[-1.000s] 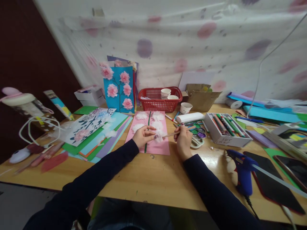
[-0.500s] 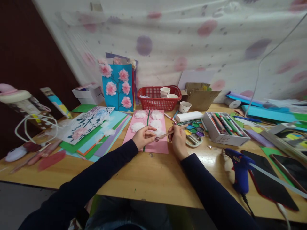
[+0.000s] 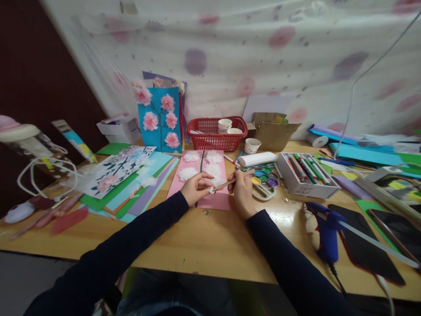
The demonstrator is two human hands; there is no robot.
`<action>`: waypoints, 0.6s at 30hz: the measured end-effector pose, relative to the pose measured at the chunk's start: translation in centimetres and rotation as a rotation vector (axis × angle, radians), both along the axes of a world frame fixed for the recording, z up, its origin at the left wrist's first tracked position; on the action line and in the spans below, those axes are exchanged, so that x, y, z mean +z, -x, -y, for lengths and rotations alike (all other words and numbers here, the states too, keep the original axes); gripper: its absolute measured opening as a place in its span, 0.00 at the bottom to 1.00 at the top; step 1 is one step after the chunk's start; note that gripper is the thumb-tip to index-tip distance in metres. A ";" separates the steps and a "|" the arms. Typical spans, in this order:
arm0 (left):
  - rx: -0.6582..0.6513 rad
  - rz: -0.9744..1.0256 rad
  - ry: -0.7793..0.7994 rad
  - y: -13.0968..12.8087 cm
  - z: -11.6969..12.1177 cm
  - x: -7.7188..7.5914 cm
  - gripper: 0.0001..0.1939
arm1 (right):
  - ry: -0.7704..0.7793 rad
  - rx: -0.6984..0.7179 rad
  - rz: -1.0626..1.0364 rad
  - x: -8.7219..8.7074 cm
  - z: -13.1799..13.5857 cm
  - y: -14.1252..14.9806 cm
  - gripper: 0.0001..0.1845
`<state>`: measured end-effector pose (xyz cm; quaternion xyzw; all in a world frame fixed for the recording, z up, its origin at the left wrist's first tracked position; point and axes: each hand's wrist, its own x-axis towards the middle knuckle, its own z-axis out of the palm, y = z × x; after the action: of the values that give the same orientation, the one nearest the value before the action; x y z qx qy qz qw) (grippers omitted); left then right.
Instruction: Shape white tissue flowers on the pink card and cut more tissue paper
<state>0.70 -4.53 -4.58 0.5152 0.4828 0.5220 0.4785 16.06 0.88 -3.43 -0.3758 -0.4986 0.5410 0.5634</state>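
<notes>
A pink card (image 3: 217, 199) with white tissue flowers (image 3: 187, 173) and a green stem lies on the wooden table in front of me. My left hand (image 3: 195, 188) is closed, its fingertips pinching a small white tissue flower (image 3: 212, 189) just above the card. My right hand (image 3: 240, 189) is closed round a thin wooden paintbrush (image 3: 226, 183), whose tip touches the tissue flower held by the left hand. Both arms wear dark sleeves.
A paint palette (image 3: 267, 179) and scissors (image 3: 261, 192) lie right of my right hand, then a box of markers (image 3: 307, 174). A blue glue gun (image 3: 324, 228) and phones lie at the right. A red basket (image 3: 215, 134), a blue flower card (image 3: 160, 119) and coloured paper sheets (image 3: 131, 188) sit behind and left.
Both hands have drifted slightly left and closer together; the brush tip has come nearer to the tissue flower in my left fingers. The view shifted a little.
</notes>
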 end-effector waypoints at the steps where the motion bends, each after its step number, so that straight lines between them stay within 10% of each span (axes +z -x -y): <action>1: -0.005 -0.007 0.001 0.0 0.0 0.0 0.22 | -0.009 0.007 0.018 0.1 0.2 0.1 0.17; 18: 0.101 -0.071 -0.058 0.8 -0.5 0.0 0.22 | -0.169 -0.125 0.141 -0.8 -1.4 -0.8 0.21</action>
<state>-0.15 -4.05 -4.53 0.5219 0.5097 0.5407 0.4190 16.89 2.28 -4.21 -0.3944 -0.5563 0.4329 0.5895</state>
